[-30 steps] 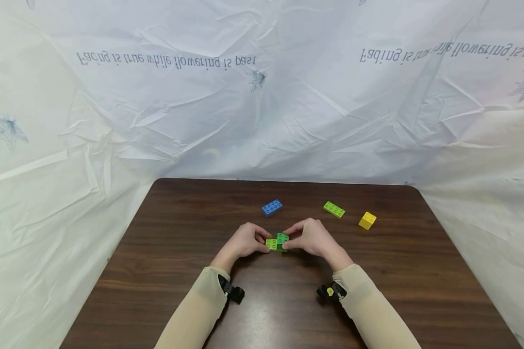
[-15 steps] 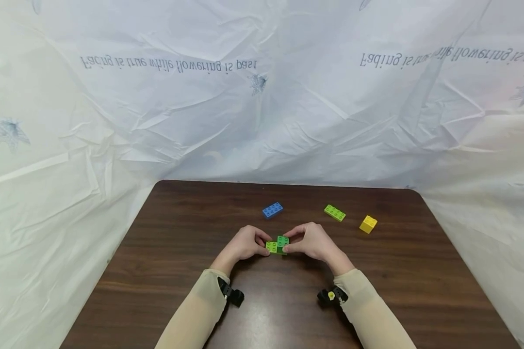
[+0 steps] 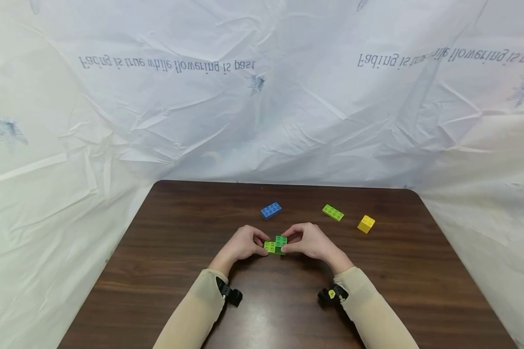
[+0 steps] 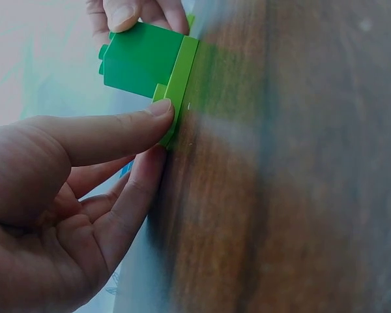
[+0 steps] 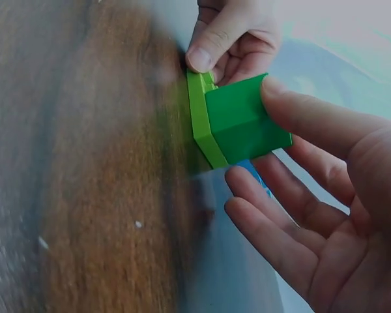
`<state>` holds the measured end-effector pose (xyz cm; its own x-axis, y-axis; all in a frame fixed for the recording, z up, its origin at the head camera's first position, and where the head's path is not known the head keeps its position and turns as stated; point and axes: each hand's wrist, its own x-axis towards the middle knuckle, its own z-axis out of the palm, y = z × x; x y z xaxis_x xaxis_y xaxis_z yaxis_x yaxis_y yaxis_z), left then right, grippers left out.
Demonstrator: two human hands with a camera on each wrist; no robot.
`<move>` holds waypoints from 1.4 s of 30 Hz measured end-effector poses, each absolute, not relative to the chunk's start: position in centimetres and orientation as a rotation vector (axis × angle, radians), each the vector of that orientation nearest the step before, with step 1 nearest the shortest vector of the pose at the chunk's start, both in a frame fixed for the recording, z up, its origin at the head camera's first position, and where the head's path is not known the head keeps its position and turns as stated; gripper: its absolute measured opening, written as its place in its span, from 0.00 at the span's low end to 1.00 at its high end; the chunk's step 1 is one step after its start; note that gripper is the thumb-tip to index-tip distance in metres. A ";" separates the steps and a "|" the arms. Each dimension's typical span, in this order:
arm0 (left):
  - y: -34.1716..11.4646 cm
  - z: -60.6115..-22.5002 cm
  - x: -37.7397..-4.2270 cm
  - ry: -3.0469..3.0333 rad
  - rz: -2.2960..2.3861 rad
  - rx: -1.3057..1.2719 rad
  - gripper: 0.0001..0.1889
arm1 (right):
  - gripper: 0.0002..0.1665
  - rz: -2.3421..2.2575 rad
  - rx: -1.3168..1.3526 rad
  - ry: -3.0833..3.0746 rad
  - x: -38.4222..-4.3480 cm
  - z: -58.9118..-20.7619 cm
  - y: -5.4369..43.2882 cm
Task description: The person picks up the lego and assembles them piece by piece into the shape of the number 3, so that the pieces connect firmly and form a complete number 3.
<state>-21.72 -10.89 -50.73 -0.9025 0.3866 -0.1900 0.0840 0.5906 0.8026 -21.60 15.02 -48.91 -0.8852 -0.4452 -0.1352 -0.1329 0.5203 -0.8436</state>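
Between the two hands is a flat lime-green building brick (image 3: 269, 246) with a taller green building brick (image 3: 281, 240) seated on its right half. My left hand (image 3: 243, 242) pinches the left end of the lime brick (image 4: 182, 72), thumb and fingers on opposite edges. On the other side, my right hand (image 3: 310, 242) pinches the green brick (image 5: 247, 124); in the right wrist view its thumb lies at the top edge and its lower fingers stand apart from the brick. The lime brick sits close over the wooden table (image 3: 262, 310), lying flat.
Beyond the hands lie a blue eight-stud brick (image 3: 271, 210), another flat lime-green brick (image 3: 333, 213) and a yellow brick (image 3: 366, 224). A white plastic sheet (image 3: 262, 126) with printed lettering hangs behind the table's far edge. Both wrists carry black cameras (image 3: 234, 297).
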 end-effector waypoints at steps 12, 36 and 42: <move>-11.1 -50.9 -21.8 2.482 1.235 0.395 0.17 | 0.23 -1.292 -0.682 2.292 -23.0 -49.7 16.2; -11.3 -50.7 -21.8 2.466 1.242 0.391 0.16 | 0.22 -1.265 -0.611 2.392 -27.0 -50.6 16.9; -11.2 -50.7 -21.8 2.466 1.237 0.392 0.16 | 0.24 -1.318 -0.561 2.409 -28.0 -50.7 16.3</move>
<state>-21.79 -11.20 -50.72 -0.8993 0.3955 -0.1866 0.0869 0.5798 0.8101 -28.04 16.34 -50.70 -0.8652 -0.4907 -0.1030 -0.1780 0.4927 -0.8518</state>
